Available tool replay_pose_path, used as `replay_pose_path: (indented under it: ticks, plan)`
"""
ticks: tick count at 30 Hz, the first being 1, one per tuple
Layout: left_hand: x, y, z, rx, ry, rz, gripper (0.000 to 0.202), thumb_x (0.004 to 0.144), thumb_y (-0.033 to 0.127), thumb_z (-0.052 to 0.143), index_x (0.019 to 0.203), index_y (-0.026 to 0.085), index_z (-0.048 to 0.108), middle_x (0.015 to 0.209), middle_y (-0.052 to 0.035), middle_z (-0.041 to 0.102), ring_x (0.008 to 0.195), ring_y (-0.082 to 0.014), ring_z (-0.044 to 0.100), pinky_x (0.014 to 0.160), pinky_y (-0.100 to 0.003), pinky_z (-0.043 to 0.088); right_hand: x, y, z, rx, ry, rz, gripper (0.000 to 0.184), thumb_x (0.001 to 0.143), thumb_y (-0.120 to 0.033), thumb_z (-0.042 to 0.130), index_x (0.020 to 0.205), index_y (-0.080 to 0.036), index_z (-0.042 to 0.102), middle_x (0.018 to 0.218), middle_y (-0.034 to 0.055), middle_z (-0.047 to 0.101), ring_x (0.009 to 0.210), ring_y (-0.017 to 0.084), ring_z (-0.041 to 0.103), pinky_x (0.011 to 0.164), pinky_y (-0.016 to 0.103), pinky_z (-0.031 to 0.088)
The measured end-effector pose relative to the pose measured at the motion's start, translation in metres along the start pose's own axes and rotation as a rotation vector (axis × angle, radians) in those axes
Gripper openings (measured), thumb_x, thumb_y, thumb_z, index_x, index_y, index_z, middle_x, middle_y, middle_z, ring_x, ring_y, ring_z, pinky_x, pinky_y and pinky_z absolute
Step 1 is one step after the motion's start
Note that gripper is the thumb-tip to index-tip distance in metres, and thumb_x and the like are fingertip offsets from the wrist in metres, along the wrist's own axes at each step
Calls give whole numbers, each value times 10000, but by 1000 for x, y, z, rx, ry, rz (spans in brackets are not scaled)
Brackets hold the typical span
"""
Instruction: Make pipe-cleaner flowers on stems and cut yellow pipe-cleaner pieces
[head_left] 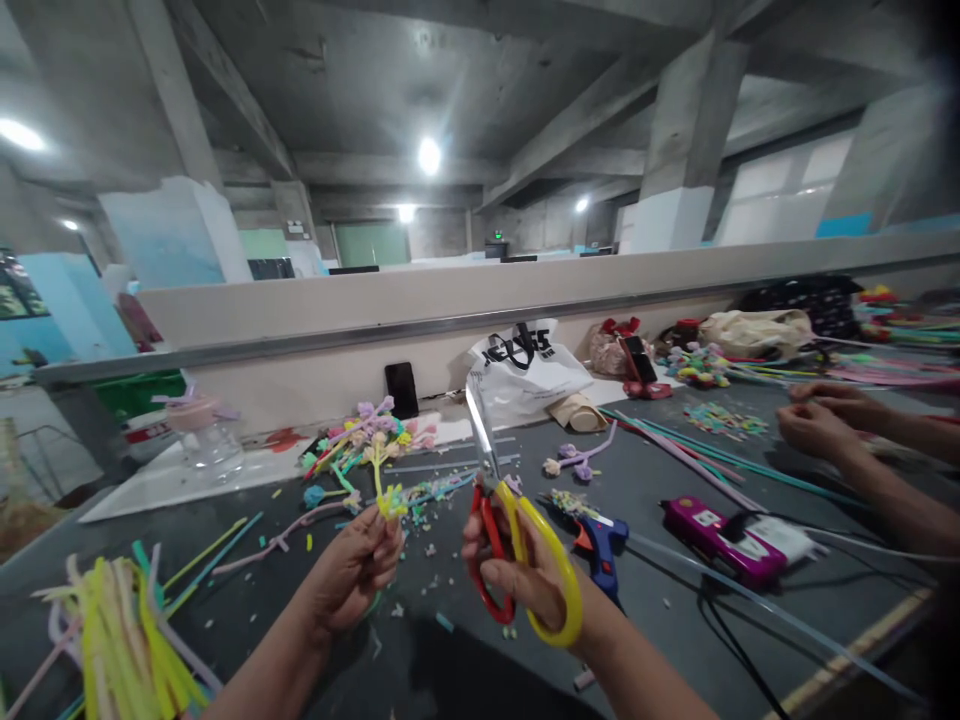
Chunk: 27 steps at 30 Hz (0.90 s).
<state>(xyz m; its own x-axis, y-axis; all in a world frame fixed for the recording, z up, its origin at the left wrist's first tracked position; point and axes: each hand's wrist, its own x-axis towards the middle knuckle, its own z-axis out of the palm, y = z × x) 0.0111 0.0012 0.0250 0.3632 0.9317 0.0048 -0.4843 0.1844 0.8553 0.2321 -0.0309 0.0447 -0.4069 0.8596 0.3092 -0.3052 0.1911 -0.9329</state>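
Note:
My left hand point(358, 570) is closed in a pinch on a small yellow pipe-cleaner flower point(388, 492), held upright above the dark table point(645, 480). My right hand point(517, 575) grips a pair of scissors point(510, 530) with red and yellow handles. The blades point up and away, just right of the flower, and look closed. Finished pipe-cleaner flowers point(371, 430) lie in a pile behind my left hand.
A bundle of yellow and white pipe cleaners point(120, 630) lies at the near left. A blue glue gun point(600, 545) and a magenta device point(720, 535) with cables sit to the right. Another person's hands point(821, 420) work at the far right. A white bag point(529, 375) stands by the wall.

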Motion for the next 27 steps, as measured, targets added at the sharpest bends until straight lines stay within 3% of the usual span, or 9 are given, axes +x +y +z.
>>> replay_pose_path:
  ticks: [4, 10, 13, 18, 27]
  plan:
    - [-4, -8, 1, 18, -3, -23, 332, 710, 396, 644, 642, 158, 423, 518, 79, 298, 420, -30, 174, 388, -156, 153, -6, 14, -1, -7, 140, -27, 669, 626, -400, 711, 1156, -296, 315, 957, 33, 484, 811, 160, 518, 654, 295, 438]
    - [-17, -14, 4, -6, 61, -13, 376, 657, 431, 683, 636, 163, 419, 520, 73, 335, 435, -33, 224, 417, -154, 190, -1, 29, 14, -462, 324, 14, 406, 728, -310, 586, 1074, -251, 381, 765, -25, 450, 680, 125, 477, 636, 241, 421]
    - [-21, -10, 3, -57, 46, 7, 387, 609, 429, 719, 646, 162, 441, 519, 72, 345, 436, -33, 231, 421, -157, 193, 2, 33, 23, -635, 227, 9, 348, 732, -197, 523, 1067, -237, 436, 798, -9, 496, 707, 140, 503, 659, 244, 429]
    - [-25, -10, 0, -134, -95, -8, 348, 643, 391, 698, 582, 152, 454, 478, 70, 299, 421, -41, 219, 398, -168, 198, 1, 33, 25, -765, 15, -93, 489, 676, -97, 459, 1142, -243, 447, 945, 29, 550, 891, 179, 531, 801, 277, 423]
    - [-32, -19, 8, -357, -277, -129, 380, 628, 354, 711, 538, 153, 401, 445, 83, 252, 382, -24, 185, 368, -152, 173, -6, 38, 13, -924, -44, -127, 703, 541, -24, 437, 1212, -232, 416, 1215, 77, 471, 1134, 218, 438, 939, 327, 366]
